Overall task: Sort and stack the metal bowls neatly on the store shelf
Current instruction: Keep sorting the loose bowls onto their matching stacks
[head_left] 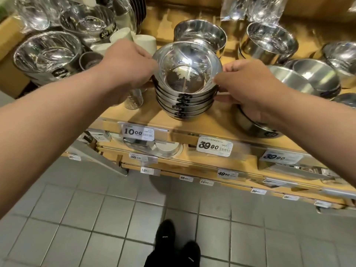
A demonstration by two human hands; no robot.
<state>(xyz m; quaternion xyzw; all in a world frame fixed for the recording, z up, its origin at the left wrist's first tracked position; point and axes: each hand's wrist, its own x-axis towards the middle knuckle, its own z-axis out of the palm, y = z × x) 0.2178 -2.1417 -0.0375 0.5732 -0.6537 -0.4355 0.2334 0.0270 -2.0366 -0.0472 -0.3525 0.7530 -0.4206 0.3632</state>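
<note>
- Stack (185, 97) of nested metal bowls stands on the wooden shelf (154, 116), near its front edge, above the 10.00 tag (137, 132).
- Left hand (127, 68) at the stack's left side — fingers curled in against the top bowl's rim (187, 49); fingertips themselves hidden behind the knuckles.
- Right hand (248, 87) at the stack's right side — thumb and forefinger pinch the top rim, lower fingers curl against the stack's side under it.
- Stack sits between both hands, touching each.
- Second bowl (200, 35) stands just behind the stack; more bowls left and right, some in clear bags.
- White cups (144, 42) behind the left hand.
- 39.90 tag (214, 147) below the right hand.
- Tiled floor (77, 218), black shoes (177, 245) below.
</note>
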